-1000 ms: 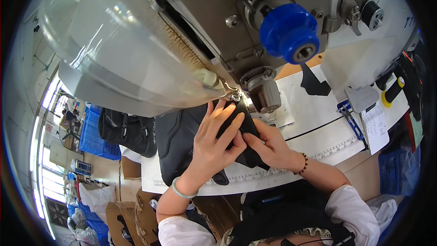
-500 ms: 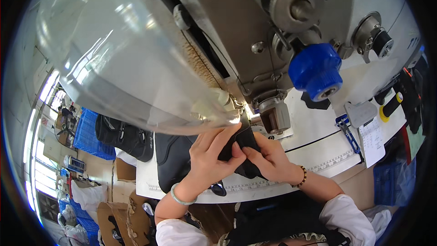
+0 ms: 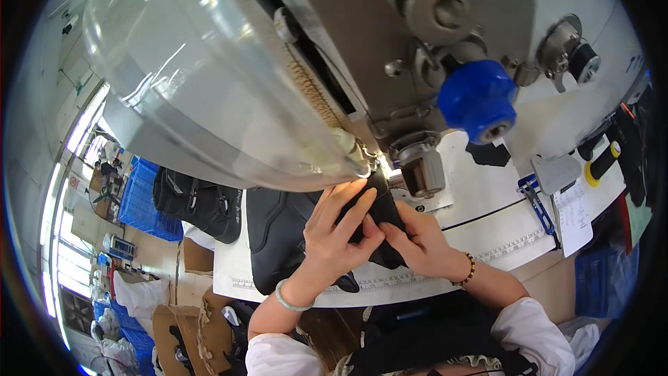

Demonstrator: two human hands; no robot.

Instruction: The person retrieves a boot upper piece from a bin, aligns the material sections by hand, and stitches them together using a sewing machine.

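Note:
A black shoe upper point(image 3: 275, 233) lies on the white sewing machine bed, with its narrow edge under the needle area of the sewing machine point(image 3: 459, 0). My left hand point(image 3: 337, 233) presses on it, fingers pointing up beside the lit needle area and thumb bent inward. From the other side my right hand point(image 3: 421, 245) pinches the same upper between thumb and fingers. Both thumbs nearly meet over the black material. The needle itself is hidden behind the clear curved shield point(image 3: 209, 97) and the machine head.
Black finished-looking boots point(image 3: 198, 205) stand at the left table edge by a blue crate point(image 3: 145, 202). A ruler strip point(image 3: 480, 254) runs along the front edge. To the right are a yellow-ended thread spool point(image 3: 602, 163), a blue-handled tool point(image 3: 536, 202) and a paper sheet point(image 3: 573, 216).
The camera view has shifted slightly, so the surroundings appear moved to the right. My left fingers have spread a little more over the upper; both hands stay on it.

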